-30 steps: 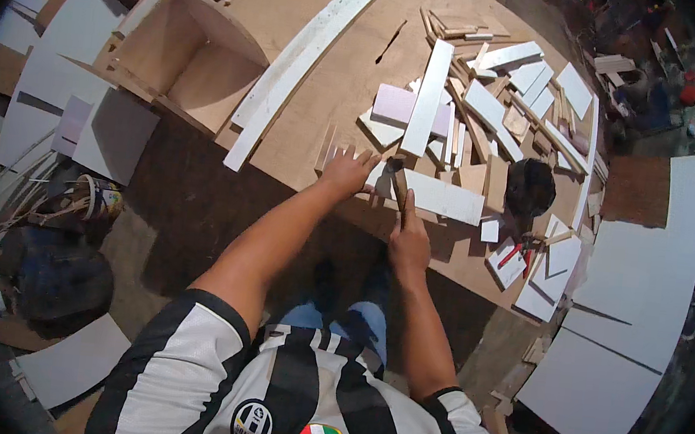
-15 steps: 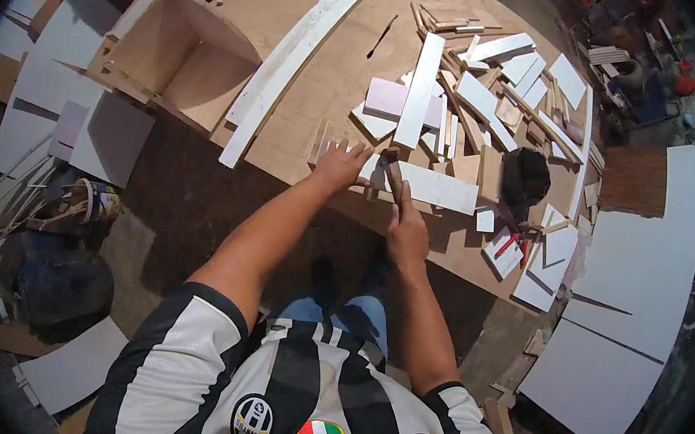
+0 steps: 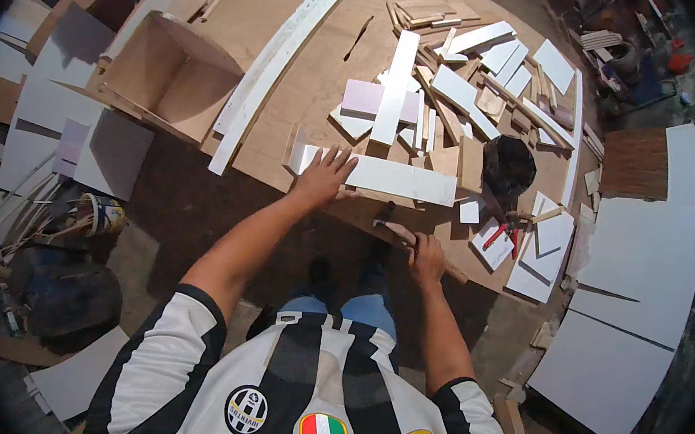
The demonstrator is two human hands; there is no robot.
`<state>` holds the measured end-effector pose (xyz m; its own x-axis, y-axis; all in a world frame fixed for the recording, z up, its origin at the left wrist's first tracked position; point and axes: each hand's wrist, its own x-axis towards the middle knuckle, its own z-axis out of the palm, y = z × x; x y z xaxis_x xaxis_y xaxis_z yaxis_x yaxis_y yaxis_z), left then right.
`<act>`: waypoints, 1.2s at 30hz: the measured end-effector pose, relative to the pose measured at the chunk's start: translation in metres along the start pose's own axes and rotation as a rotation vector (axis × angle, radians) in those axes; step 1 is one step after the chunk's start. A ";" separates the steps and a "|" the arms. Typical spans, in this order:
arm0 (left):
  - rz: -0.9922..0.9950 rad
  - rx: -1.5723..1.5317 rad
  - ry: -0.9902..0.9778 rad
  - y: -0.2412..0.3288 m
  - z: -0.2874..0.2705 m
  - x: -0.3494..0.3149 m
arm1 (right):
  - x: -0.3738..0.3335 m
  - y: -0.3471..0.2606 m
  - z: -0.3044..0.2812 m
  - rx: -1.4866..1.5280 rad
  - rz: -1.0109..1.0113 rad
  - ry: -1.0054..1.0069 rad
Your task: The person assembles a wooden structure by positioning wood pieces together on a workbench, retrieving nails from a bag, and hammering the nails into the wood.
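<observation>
My left hand (image 3: 324,178) rests on a long white board (image 3: 405,179) near the bench's front edge, fingers spread over its top and thumb at its near edge. At that board's left end a short wooden piece (image 3: 294,148) stands upright against it. My right hand (image 3: 427,260) is closed round the wooden handle of a hammer (image 3: 398,234). The hammer lies crosswise in front of the board, apart from it, with its dark head toward the left and the handle's end past my hand.
Wooden offcuts (image 3: 465,86) pile up on the bench (image 3: 310,88). Pliers with red handles (image 3: 496,235) and a black bag-like bundle (image 3: 509,166) lie right. Left are a long white strip (image 3: 283,60) and an open wooden box (image 3: 173,75). White panels (image 3: 601,363) stand beyond the right edge.
My right hand has drawn the hammer back from over the board toward me and turned it crosswise. My left hand stays on the board; its fingers are more spread.
</observation>
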<state>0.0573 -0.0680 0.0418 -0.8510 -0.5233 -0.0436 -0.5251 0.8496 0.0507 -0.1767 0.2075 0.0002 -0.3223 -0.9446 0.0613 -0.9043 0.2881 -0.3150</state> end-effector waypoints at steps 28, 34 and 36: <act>-0.227 -0.161 -0.028 0.157 -0.001 0.062 | 0.078 0.050 -0.037 0.421 -0.047 0.219; -0.134 -0.246 0.014 0.187 -0.003 0.101 | 0.087 0.067 -0.052 0.462 0.012 0.306; -0.104 -0.265 0.035 0.200 -0.008 0.118 | 0.094 0.075 -0.060 0.446 0.012 0.354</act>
<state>-0.1484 0.0393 0.0544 -0.7901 -0.6123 -0.0277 -0.5896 0.7469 0.3074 -0.2912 0.1497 0.0391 -0.4758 -0.8092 0.3447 -0.7187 0.1318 -0.6827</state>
